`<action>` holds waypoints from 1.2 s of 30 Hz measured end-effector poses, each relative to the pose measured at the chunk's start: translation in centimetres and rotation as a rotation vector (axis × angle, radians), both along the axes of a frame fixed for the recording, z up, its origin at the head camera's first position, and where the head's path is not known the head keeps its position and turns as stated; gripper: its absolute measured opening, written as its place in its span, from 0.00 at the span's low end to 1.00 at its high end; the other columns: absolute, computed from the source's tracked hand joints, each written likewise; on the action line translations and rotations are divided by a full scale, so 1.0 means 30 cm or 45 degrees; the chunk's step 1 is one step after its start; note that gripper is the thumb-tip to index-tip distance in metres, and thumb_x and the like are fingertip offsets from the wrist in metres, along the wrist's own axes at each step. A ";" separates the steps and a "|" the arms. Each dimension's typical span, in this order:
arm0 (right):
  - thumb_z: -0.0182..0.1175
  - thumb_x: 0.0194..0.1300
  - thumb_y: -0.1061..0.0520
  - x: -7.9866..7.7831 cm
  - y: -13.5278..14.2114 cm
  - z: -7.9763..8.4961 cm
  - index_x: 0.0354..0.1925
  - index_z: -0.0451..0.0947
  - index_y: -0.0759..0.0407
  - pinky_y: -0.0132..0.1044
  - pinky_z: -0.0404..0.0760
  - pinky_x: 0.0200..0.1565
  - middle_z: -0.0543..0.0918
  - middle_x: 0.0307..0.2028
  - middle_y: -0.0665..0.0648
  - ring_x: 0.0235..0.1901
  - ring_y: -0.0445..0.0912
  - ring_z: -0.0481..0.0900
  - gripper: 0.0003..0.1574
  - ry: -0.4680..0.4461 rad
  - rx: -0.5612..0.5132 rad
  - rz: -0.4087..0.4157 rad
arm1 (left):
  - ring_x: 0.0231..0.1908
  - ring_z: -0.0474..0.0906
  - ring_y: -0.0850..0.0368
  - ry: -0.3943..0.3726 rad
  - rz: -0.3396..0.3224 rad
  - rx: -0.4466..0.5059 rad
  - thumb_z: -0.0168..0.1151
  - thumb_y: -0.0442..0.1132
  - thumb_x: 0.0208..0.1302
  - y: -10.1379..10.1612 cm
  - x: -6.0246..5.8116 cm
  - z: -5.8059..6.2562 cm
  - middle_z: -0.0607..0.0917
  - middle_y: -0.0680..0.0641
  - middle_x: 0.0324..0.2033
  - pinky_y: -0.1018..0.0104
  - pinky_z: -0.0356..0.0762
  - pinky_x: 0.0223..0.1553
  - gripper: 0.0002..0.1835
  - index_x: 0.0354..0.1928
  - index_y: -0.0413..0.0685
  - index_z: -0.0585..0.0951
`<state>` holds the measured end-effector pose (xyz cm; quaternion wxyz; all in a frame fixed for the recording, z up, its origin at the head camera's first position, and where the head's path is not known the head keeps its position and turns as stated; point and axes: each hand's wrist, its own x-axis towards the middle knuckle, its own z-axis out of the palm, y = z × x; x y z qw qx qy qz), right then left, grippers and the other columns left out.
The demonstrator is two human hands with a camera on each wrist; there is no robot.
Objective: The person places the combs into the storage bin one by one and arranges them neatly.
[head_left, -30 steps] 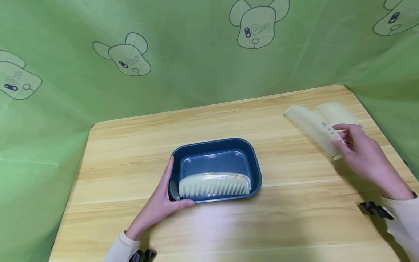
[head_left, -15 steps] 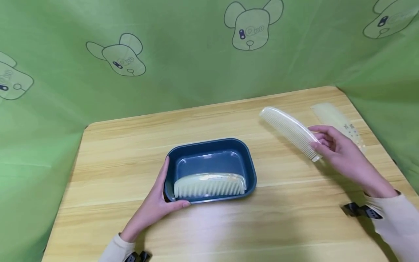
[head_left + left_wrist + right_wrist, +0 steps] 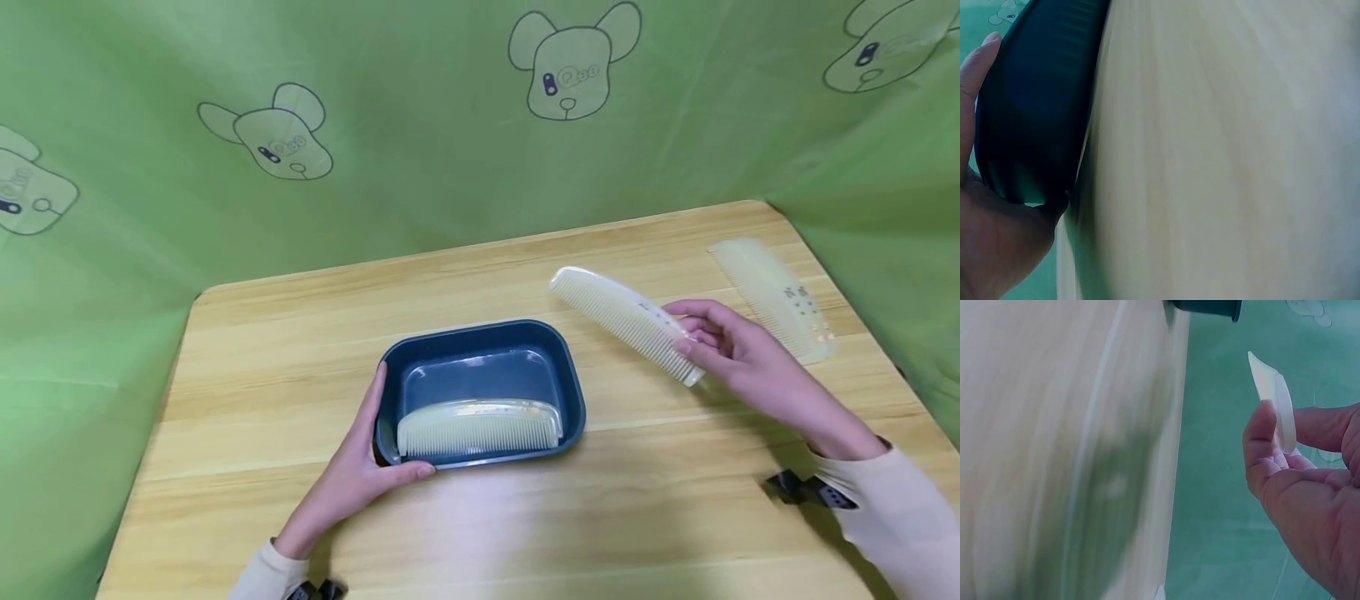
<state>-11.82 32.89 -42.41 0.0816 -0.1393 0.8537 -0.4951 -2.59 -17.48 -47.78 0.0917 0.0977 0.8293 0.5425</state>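
Note:
In the head view, my right hand pinches a pale cream comb near its right end, thumb in front and fingers behind. The comb hangs above the table, teeth facing down and left. In the right wrist view the same comb shows end-on between thumb and fingers. My left hand grips the left front corner of a dark blue plastic box, thumb along its front and fingers along its left side. A second comb stands on edge inside the box, against the front wall, teeth down.
A third comb, with a small flower pattern, lies flat at the table's right back. The wooden table ends at a green cloth backdrop printed with cartoon heads.
My right hand has carried the comb leftward, off the spot beside the third comb and nearer the box. My left hand and the box stay in place; the view has shifted slightly.

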 end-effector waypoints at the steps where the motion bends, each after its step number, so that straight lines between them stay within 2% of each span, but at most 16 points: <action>1: 0.60 0.80 0.70 0.003 -0.010 0.004 0.75 0.69 0.65 0.31 0.83 0.37 0.82 0.52 0.59 0.42 0.43 0.81 0.30 0.000 0.000 0.009 | 0.85 0.35 0.48 0.004 0.000 -0.001 0.88 0.44 0.57 0.000 0.000 0.001 0.38 0.60 0.87 0.26 0.41 0.78 0.76 0.89 0.74 0.36; 9: 0.61 0.81 0.67 0.024 -0.087 0.028 0.76 0.71 0.60 0.34 0.84 0.35 0.83 0.49 0.62 0.40 0.46 0.80 0.30 -0.024 0.003 0.072 | 0.85 0.35 0.48 0.000 -0.005 -0.005 0.88 0.43 0.57 0.000 0.003 0.003 0.38 0.60 0.87 0.27 0.41 0.78 0.76 0.89 0.74 0.36; 17: 0.62 0.81 0.66 0.036 -0.149 0.040 0.76 0.73 0.58 0.35 0.85 0.37 0.85 0.49 0.60 0.42 0.47 0.82 0.29 -0.037 -0.021 0.151 | 0.85 0.35 0.47 -0.010 0.003 0.001 0.88 0.44 0.57 0.002 0.003 0.009 0.38 0.59 0.87 0.27 0.41 0.78 0.76 0.89 0.75 0.36; 24: 0.62 0.80 0.68 0.035 -0.191 0.047 0.74 0.75 0.61 0.34 0.85 0.37 0.86 0.46 0.56 0.41 0.46 0.83 0.28 0.022 -0.030 0.218 | 0.85 0.35 0.47 0.002 -0.003 0.001 0.88 0.44 0.56 0.005 0.006 0.006 0.38 0.59 0.87 0.27 0.41 0.78 0.76 0.89 0.73 0.36; 36: 0.63 0.80 0.65 0.035 -0.277 0.069 0.71 0.79 0.56 0.33 0.82 0.39 0.86 0.45 0.52 0.40 0.46 0.80 0.25 -0.001 0.002 0.326 | 0.85 0.35 0.48 -0.020 0.010 0.005 0.88 0.45 0.56 0.002 0.005 0.011 0.38 0.59 0.87 0.27 0.40 0.78 0.76 0.89 0.75 0.36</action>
